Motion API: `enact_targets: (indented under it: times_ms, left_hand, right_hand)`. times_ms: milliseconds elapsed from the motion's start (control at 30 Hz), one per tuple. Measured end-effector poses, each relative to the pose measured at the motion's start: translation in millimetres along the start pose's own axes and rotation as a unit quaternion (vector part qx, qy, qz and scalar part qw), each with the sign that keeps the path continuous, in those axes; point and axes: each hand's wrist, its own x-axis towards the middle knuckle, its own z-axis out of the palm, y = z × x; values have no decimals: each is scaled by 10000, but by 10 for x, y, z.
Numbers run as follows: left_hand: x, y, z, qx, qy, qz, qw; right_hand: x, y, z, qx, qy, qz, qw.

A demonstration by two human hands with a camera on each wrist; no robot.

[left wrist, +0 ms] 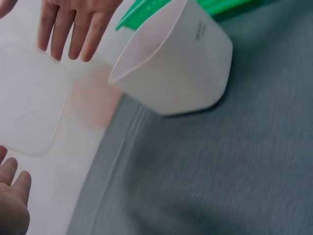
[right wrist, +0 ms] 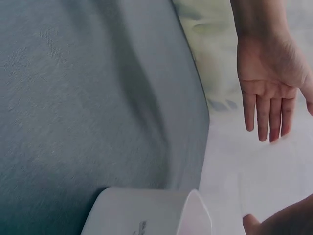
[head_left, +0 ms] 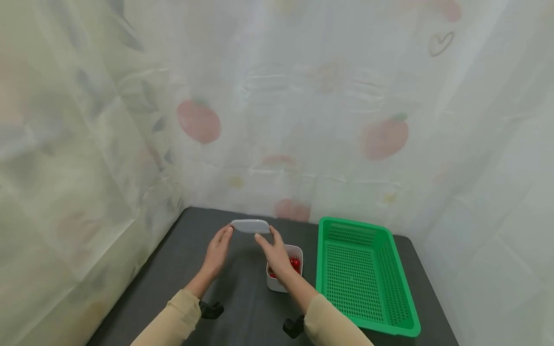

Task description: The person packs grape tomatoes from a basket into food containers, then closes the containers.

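Both hands hold a translucent, rounded-corner plastic lid (head_left: 251,226) up above the table. My left hand (head_left: 217,252) grips its left edge, fingers mostly straight. At the opposite edge my right hand (head_left: 277,253) holds it, thumb at the near side. In the left wrist view the lid (left wrist: 30,100) lies between the two hands' fingertips. Below and beside the right hand stands a white open-topped box (head_left: 277,286) on the table. Small round red fruits (head_left: 295,263), like cherry tomatoes, lie inside it, partly hidden by the right hand.
To the right of the box lies a green perforated plastic basket (head_left: 321,254) on the dark-covered table (head_left: 255,319). Pale curtains (head_left: 277,120) printed with fruit hang behind the table and along its sides. A black wrist mount (head_left: 211,310) sits under each forearm.
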Motion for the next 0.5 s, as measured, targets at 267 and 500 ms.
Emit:
enact_targets:
  times_ms: [267,500]
  left_hand:
    - [-81,152,386,-197,162,-15,9997]
    - [-27,-78,682,-491,588,-78,9970]
  right_hand:
    - [-119,81,-199,165,896,-293,9954]
    - [-187,181,-283,334,1599,-516,9852]
